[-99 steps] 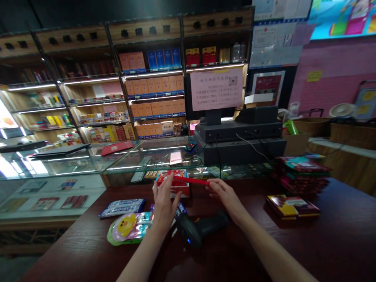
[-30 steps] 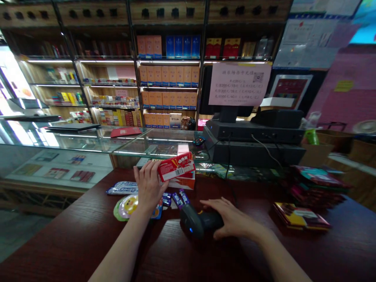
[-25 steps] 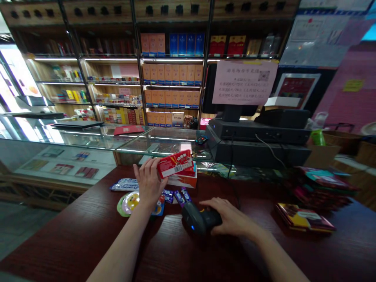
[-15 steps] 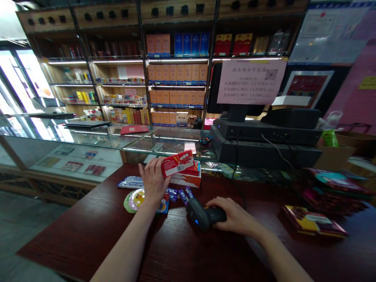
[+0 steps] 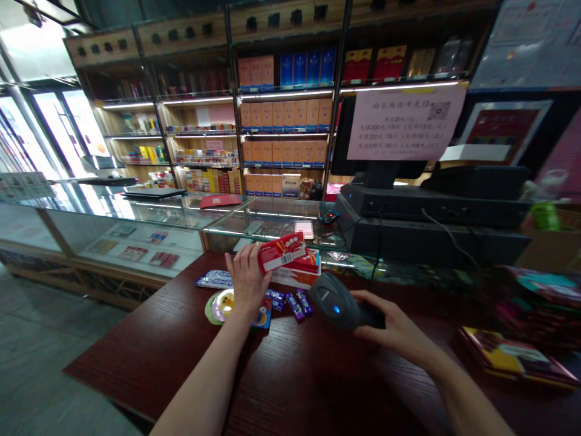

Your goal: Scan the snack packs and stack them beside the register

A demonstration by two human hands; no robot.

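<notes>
A flat red box [image 5: 283, 252] with a barcode on its lower edge is held up in my left hand [image 5: 248, 280]. My right hand [image 5: 385, 322] is wrapped round the handle of a dark barcode scanner [image 5: 334, 300] with a blue light, its head raised off the table and facing left. Behind the red box stands an open red and white carton [image 5: 305, 270]. Small purple packets [image 5: 295, 306] lie between the hands. Under my left wrist is a round yellow and green toy pack [image 5: 221, 304], partly hidden. Blue and white packets [image 5: 215, 279] lie behind it.
A glass counter [image 5: 254, 212] runs along the table's far side. The dark register [image 5: 422, 221] with a paper sign [image 5: 403, 124] stands at the back right. Yellow and brown packs [image 5: 512, 357] and a blurred pile of packages [image 5: 540, 303] are at the right.
My right hand has lifted the scanner up and to the right, away from the purple packets. The view has turned slightly left. The red box is still in my left hand.
</notes>
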